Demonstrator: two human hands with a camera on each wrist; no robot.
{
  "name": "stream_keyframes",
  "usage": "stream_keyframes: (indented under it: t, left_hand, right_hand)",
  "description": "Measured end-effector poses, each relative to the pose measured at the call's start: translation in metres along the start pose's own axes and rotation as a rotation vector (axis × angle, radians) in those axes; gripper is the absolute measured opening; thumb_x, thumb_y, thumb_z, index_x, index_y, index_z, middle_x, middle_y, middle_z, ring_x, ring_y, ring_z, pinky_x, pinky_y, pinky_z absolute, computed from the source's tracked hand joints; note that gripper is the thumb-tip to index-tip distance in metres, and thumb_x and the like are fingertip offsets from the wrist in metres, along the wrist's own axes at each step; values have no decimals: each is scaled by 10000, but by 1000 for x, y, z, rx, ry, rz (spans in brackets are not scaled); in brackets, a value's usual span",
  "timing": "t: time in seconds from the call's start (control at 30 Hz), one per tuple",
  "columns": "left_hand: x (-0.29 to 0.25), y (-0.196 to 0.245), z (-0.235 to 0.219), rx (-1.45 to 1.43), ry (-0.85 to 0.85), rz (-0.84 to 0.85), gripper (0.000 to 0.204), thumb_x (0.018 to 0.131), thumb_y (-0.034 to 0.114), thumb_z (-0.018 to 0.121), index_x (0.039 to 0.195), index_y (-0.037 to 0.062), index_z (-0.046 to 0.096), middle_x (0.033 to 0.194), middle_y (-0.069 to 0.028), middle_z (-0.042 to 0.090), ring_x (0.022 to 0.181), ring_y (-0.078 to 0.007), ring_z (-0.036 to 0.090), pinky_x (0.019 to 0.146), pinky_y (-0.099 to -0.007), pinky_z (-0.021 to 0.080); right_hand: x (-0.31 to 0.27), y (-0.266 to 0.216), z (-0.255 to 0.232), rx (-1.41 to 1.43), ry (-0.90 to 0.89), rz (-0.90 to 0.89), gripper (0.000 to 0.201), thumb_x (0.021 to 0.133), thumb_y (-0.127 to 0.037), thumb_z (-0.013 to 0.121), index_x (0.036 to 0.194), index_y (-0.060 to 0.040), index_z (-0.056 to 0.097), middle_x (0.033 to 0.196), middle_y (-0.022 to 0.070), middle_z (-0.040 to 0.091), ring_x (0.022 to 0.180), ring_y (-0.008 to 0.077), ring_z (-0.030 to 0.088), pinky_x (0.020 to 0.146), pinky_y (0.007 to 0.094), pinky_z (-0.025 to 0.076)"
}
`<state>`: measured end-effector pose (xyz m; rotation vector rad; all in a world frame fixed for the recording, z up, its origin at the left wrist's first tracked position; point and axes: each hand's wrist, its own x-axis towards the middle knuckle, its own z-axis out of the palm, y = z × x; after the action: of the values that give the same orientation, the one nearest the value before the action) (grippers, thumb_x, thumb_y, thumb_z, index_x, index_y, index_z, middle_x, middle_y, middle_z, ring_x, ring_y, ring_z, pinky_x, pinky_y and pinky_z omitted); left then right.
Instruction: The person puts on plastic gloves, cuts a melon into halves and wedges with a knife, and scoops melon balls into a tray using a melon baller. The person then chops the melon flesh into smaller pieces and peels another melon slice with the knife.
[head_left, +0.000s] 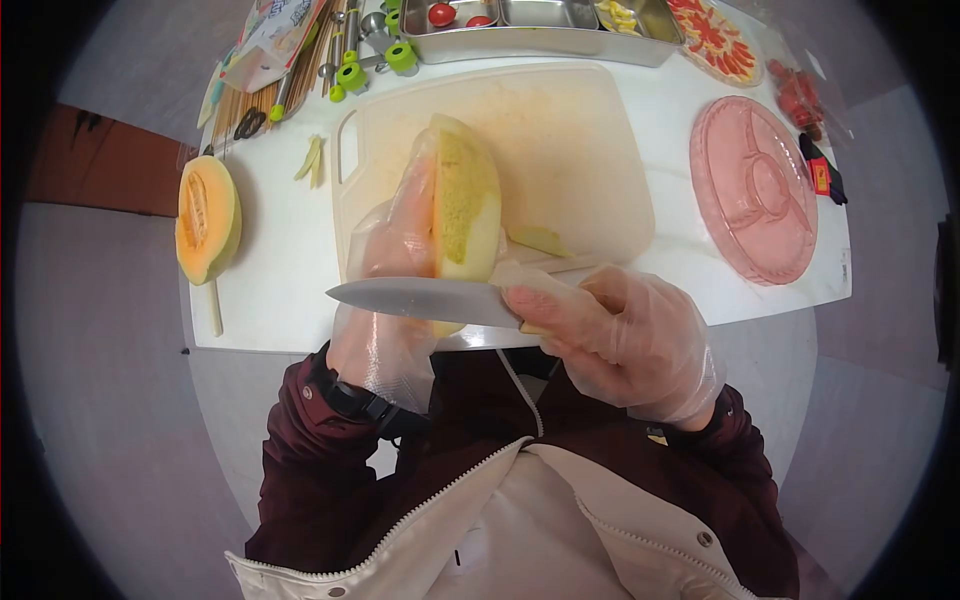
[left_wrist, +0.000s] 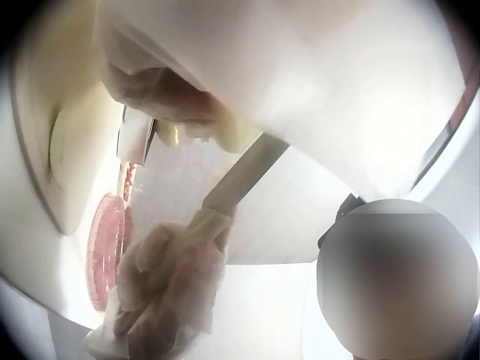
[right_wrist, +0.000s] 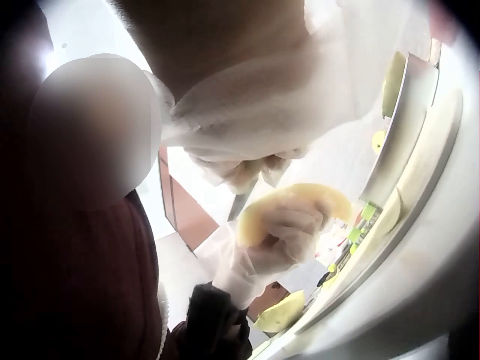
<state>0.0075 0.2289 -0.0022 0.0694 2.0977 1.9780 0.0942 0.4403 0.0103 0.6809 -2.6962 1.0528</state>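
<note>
My gloved left hand (head_left: pixel 392 250) grips a melon piece (head_left: pixel 468 200), its partly peeled green and pale rind facing right, above the front of the cutting board (head_left: pixel 570 130). In my gloved right hand (head_left: pixel 625 340) is a knife (head_left: pixel 420 298), its blade pointing left across the lower end of the melon. The right wrist view shows the left hand (right_wrist: pixel 289 229) curled round the melon piece (right_wrist: pixel 262 210). In the left wrist view the right hand (left_wrist: pixel 172 281) holds the knife (left_wrist: pixel 244 172). A strip of peel (head_left: pixel 540 240) lies on the board.
A melon half (head_left: pixel 208 220) lies at the left. Peel scraps (head_left: pixel 312 162) are beside the board. A pink divided tray (head_left: pixel 755 190) stands at the right, a metal container (head_left: pixel 540 45) at the back. Green-handled tools (head_left: pixel 352 76) and a fruit plate (head_left: pixel 715 42) are also at the back.
</note>
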Motion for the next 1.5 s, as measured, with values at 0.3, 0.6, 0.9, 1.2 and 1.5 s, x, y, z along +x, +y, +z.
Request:
stream_keyframes:
  t: [0.3, 0.6, 0.9, 1.2, 1.5]
  left_hand:
    - [-10, 2, 3, 173, -73, 160, 601, 960, 280, 706, 1448, -25, 534, 1211, -88, 672, 1014, -150, 635, 891, -308, 516]
    - [-12, 15, 6, -143, -42, 4, 545, 953, 259, 711, 1403, -5, 552, 1065, -24, 653, 916, -107, 614, 820, -269, 498]
    - [-16, 10, 12, 67, 3, 95, 610, 916, 359, 738, 1379, 10, 550, 919, 29, 599, 811, -66, 544, 752, -234, 449]
    - [-21, 14, -11, -264, -180, -10, 515, 1125, 284, 437, 1535, -26, 401, 1348, -138, 602, 1226, -229, 605, 1068, -345, 469]
    - [-16, 14, 2, -278, -89, -175, 466, 1069, 289, 538, 1457, 32, 509, 1263, -43, 630, 1101, -126, 616, 916, -280, 513]
  right_hand:
    - [2, -1, 6, 40, 59, -12, 567, 773, -44, 793, 1306, -233, 743, 812, 43, 646, 680, 263, 663, 602, 379, 536]
    - [-5, -1, -1, 37, 44, 14, 602, 744, -34, 797, 1309, -235, 741, 790, 43, 630, 651, 252, 638, 583, 372, 522]
    - [-11, -4, 0, 32, 39, 48, 599, 745, -20, 792, 1309, -214, 740, 791, 60, 633, 652, 253, 642, 588, 364, 520]
    - [-14, -4, 0, -7, 44, 89, 566, 767, -9, 767, 1299, -202, 742, 811, 77, 655, 665, 263, 653, 594, 363, 521]
    - [-6, -4, 6, 8, 120, 94, 562, 797, 30, 706, 1321, -170, 729, 883, 91, 696, 699, 273, 673, 634, 366, 540]
